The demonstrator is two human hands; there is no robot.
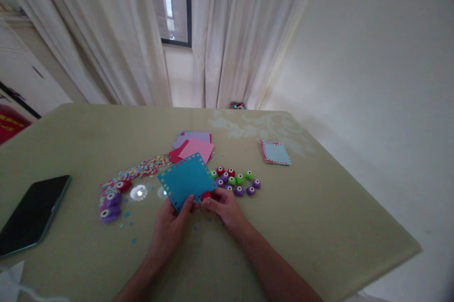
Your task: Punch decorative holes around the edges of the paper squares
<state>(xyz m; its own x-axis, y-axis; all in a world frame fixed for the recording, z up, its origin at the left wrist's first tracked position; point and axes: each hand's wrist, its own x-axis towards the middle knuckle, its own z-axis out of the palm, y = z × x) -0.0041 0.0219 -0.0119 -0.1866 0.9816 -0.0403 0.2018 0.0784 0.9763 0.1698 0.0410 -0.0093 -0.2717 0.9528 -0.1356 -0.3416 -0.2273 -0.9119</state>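
Left hand (169, 222): pinches the near corner of the blue paper square (187, 180), thumb on top, keeping the sheet steady and slightly lifted.
Right hand (224, 206): fingers closed on a small red punch (206, 195) at the sheet's edge, at 5 o'clock of the square; that edge already carries a row of holes.
Blue paper square: mid-worktop, just beyond both hands.
Spare punches (236, 180): clustered at 3 o'clock, within reach.
Paper stack (194, 146): at 12 o'clock.
Confetti (140, 169): strewn toward 9 o'clock.
Phone (32, 213): far left on the worktop (319, 217).
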